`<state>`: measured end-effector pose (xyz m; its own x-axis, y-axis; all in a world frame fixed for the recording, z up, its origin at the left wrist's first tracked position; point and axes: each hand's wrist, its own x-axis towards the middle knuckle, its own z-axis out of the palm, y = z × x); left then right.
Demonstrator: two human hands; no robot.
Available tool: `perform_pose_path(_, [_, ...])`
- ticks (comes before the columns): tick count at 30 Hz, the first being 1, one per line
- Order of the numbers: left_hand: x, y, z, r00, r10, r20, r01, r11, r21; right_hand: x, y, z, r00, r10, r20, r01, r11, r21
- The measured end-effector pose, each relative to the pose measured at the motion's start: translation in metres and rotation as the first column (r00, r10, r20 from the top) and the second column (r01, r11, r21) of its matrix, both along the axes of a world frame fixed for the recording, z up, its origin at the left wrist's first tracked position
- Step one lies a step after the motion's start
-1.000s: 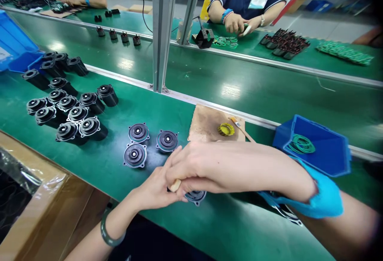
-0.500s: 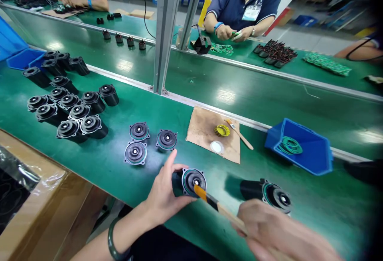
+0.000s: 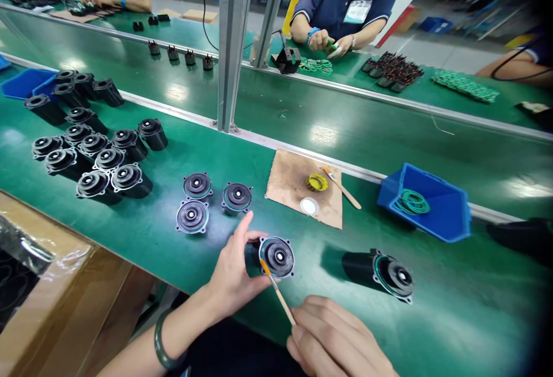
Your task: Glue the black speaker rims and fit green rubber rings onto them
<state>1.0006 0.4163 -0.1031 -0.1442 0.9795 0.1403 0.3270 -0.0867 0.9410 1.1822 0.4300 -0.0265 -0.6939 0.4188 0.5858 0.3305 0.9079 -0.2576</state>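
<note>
My left hand (image 3: 233, 270) is wrapped round a black cylindrical housing (image 3: 279, 256), whose round face with a green ring is turned up towards me. In my right hand (image 3: 332, 336) is a thin paintbrush (image 3: 280, 297) with a wooden handle. Its orange bristles touch the left part of the housing's rim, by the green ring. To the right, another black housing (image 3: 375, 273) with a green ring lies tilted on the green bench. Beyond my left hand stand three more ringed housings (image 3: 237, 197).
Several black housings (image 3: 93, 184) crowd the left. A cardboard piece (image 3: 285, 178) bears a yellow cap (image 3: 317, 182), a white disc (image 3: 309, 206) and a second brush (image 3: 348, 194). A blue bin (image 3: 449, 219) holds green rings (image 3: 412, 202). A metal post (image 3: 231, 49) rises behind; a co-worker (image 3: 345, 14) sits opposite.
The brush tip has moved from the middle of the housing's face to its left rim. My right hand has shifted left, uncovering the housing at the right. The whole view has shifted slightly.
</note>
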Motion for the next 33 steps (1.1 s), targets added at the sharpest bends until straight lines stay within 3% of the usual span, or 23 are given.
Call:
perform_pose_path(3, [0.0, 0.0, 0.0, 1.0, 0.001, 0.016, -0.001, 1.0, -0.004, -0.001, 0.004, -0.002, 0.999, 0.033, -0.017, -0.032, 0.995, 0.091])
perform_pose_path(8, [0.0, 0.001, 0.001, 0.999, -0.004, 0.043, 0.005, 1.0, -0.031, 0.001, 0.005, 0.008, 0.992, 0.055, 0.11, -0.061, 0.997, 0.055])
perform_pose_path(15, [-0.002, 0.001, 0.0, 1.0, 0.001, 0.019, 0.0, 0.999, -0.044, 0.015, 0.009, -0.001, 0.997, 0.075, -0.006, -0.074, 0.993, 0.095])
perform_pose_path(20, [-0.003, 0.001, 0.006, 1.0, -0.01, 0.013, 0.011, 0.998, -0.069, 0.022, 0.013, -0.001, 0.997, 0.075, -0.018, -0.075, 0.997, 0.011])
perform_pose_path(27, [-0.003, 0.004, 0.012, 0.999, -0.024, -0.023, 0.022, 0.997, -0.078, 0.024, 0.025, 0.01, 0.99, 0.116, -0.077, -0.122, 0.989, -0.083])
perform_pose_path(33, [-0.007, 0.007, 0.016, 0.997, -0.06, -0.058, 0.054, 0.995, -0.088, 0.027, 0.043, 0.032, 0.954, 0.271, 0.131, -0.272, 0.962, -0.007])
